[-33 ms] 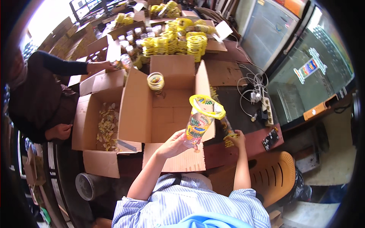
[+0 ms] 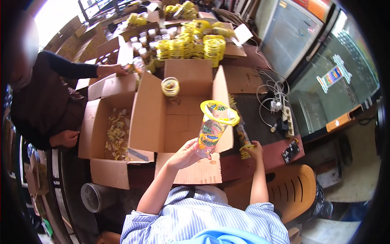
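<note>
My left hand (image 2: 183, 155) grips the lower part of a clear plastic cup (image 2: 211, 132) with colourful print and a wide yellow rim. The cup is held upright, slightly tilted, over the near right side of an open cardboard box (image 2: 147, 118). Inside that box, at its far left corner, stands a small stack of clear cups (image 2: 170, 86) with pale yellow rims. To the right of the box, my right hand (image 2: 255, 151) is closed on the near end of a long row of nested yellow-rimmed cups (image 2: 242, 132) lying on the table.
Left of the box, a second carton (image 2: 90, 128) holds pale chips or scraps. Many yellow-rimmed cups (image 2: 176, 49) are stacked at the back, beside filled jars. A co-worker (image 2: 48, 93) reaches in from the left. Cables (image 2: 271, 91), a power strip (image 2: 289, 122) and an orange chair (image 2: 292, 189) are at right.
The whole view has shifted slightly, so the table and boxes appear a little further right. Both my hands keep their holds.
</note>
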The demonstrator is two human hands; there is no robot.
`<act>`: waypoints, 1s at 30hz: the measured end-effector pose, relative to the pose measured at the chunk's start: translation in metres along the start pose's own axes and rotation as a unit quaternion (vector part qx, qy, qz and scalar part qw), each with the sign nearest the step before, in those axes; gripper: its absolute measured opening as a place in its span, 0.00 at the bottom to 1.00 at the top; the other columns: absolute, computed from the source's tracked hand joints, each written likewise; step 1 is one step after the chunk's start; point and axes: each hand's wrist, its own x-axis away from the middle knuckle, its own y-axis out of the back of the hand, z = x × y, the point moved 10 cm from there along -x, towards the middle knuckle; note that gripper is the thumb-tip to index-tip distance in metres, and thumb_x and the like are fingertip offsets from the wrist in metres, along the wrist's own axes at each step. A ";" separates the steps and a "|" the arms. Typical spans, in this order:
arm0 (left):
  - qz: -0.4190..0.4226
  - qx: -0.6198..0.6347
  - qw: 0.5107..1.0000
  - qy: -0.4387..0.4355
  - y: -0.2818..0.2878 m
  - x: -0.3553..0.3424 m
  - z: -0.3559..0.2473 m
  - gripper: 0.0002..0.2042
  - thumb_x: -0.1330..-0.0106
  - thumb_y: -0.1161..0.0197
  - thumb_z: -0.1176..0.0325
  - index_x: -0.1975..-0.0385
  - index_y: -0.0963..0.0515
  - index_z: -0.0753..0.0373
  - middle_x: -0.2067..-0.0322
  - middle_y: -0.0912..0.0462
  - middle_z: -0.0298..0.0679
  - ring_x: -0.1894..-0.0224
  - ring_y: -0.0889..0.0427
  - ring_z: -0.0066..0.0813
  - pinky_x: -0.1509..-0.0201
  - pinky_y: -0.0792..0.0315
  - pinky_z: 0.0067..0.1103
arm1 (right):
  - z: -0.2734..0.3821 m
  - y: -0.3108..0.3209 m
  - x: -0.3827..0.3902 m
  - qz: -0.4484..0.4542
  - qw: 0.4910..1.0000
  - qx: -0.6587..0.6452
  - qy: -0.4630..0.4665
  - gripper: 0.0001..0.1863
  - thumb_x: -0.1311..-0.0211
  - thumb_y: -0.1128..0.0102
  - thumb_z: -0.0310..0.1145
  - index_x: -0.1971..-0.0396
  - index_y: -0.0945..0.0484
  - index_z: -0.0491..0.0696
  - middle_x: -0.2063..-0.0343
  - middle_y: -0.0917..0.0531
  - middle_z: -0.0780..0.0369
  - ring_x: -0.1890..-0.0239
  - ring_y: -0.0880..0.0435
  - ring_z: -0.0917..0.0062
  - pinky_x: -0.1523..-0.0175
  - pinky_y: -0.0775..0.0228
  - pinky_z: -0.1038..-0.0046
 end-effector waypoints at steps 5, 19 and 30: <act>-0.040 0.001 0.996 -0.084 0.028 0.041 -0.043 0.24 0.35 0.46 0.54 0.44 0.37 0.62 0.54 0.27 0.40 0.53 0.27 0.27 0.51 0.29 0.28 | 0.000 -0.024 -0.005 0.077 0.997 -0.012 -0.024 0.46 0.72 0.21 0.45 0.50 0.31 0.39 0.61 0.20 0.52 0.61 0.19 0.71 0.57 0.27 0.72; -0.388 -0.148 0.846 -0.335 0.101 0.359 -0.133 0.28 0.39 0.39 0.58 0.42 0.40 0.58 0.47 0.32 0.42 0.47 0.29 0.35 0.47 0.30 0.32 | 0.176 0.122 0.100 -0.476 0.838 -0.058 0.260 0.12 0.45 0.38 0.28 0.61 0.24 0.42 0.62 0.21 0.60 0.61 0.22 0.75 0.58 0.32 0.75; -0.736 -0.248 0.499 -0.385 0.102 0.680 -0.150 0.21 0.35 0.44 0.60 0.45 0.39 0.58 0.51 0.29 0.36 0.53 0.27 0.23 0.54 0.29 0.22 | 0.459 -0.075 0.253 -0.257 0.780 -0.091 0.563 0.10 0.49 0.42 0.19 0.65 0.27 0.42 0.66 0.26 0.58 0.61 0.25 0.69 0.53 0.32 0.69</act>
